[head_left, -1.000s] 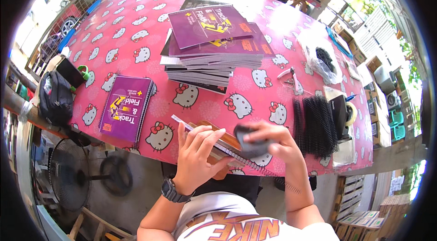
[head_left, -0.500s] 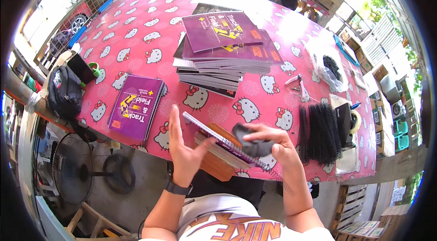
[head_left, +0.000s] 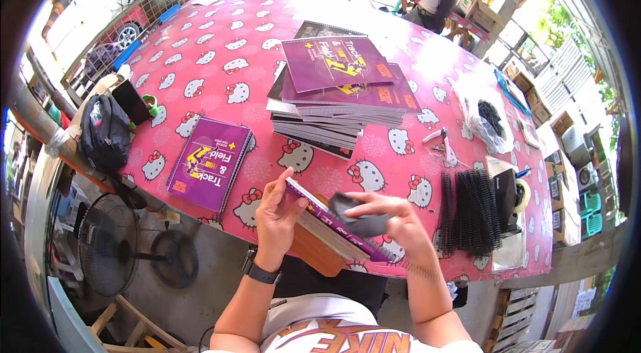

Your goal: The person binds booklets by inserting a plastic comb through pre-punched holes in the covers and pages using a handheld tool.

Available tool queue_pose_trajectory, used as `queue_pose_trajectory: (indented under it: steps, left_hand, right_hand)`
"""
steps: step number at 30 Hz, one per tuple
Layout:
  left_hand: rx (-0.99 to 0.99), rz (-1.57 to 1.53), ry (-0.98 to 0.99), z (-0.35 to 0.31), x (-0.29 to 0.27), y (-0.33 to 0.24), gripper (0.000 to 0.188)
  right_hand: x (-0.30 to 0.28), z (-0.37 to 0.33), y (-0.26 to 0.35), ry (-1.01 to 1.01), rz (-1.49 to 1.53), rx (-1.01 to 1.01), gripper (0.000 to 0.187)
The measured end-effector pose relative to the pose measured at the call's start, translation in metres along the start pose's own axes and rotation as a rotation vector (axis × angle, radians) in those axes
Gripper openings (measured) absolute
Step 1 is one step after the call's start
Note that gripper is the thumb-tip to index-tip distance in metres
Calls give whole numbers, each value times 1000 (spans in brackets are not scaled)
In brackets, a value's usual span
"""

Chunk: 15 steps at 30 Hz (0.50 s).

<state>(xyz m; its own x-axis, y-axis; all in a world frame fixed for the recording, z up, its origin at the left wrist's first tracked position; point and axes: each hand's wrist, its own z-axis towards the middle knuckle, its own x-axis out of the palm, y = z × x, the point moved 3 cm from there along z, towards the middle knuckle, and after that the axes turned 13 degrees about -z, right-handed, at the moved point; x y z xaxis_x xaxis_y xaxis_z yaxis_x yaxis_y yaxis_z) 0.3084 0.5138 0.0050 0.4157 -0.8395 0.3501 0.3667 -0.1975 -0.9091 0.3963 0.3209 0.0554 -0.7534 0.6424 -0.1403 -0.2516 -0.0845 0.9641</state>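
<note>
My left hand [head_left: 275, 226] grips the upper left end of a purple notebook [head_left: 336, 227], fingers behind and thumb in front. The notebook is tilted on edge above a brown wooden board [head_left: 315, 254] at the table's near edge. My right hand [head_left: 395, 214] is closed on a dark grey, cloth-like pad [head_left: 364, 223], held against or just over the notebook's bound edge; contact is hard to tell. A thin dark spiral coil [head_left: 422, 271] trails from the notebook's lower right end across my right wrist.
Left of me lies a purple notebook stack [head_left: 210, 163]. A taller notebook pile [head_left: 320, 127] stands ahead. Pink-handled pliers [head_left: 446, 146], black binding coils [head_left: 471, 213], a tape dispenser [head_left: 506, 191] and a plastic bag [head_left: 487, 119] are at right. A black pouch [head_left: 105, 133] sits at left.
My left fingers have gone from stretched flat to curled around the notebook's end. The notebook has turned to show more purple cover. My right hand and the pad have shifted slightly left.
</note>
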Motion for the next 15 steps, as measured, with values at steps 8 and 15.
queue_pose_trajectory:
  steps: [8, 15]
  left_hand:
    - [103, 31, 48, -2, 9, -9, 55]
    - [132, 91, 100, -7, 19, -26, 55]
  right_hand:
    - [3, 5, 6, 46, 25, -59, 43]
    - [0, 4, 9, 87, -154, -85, 48]
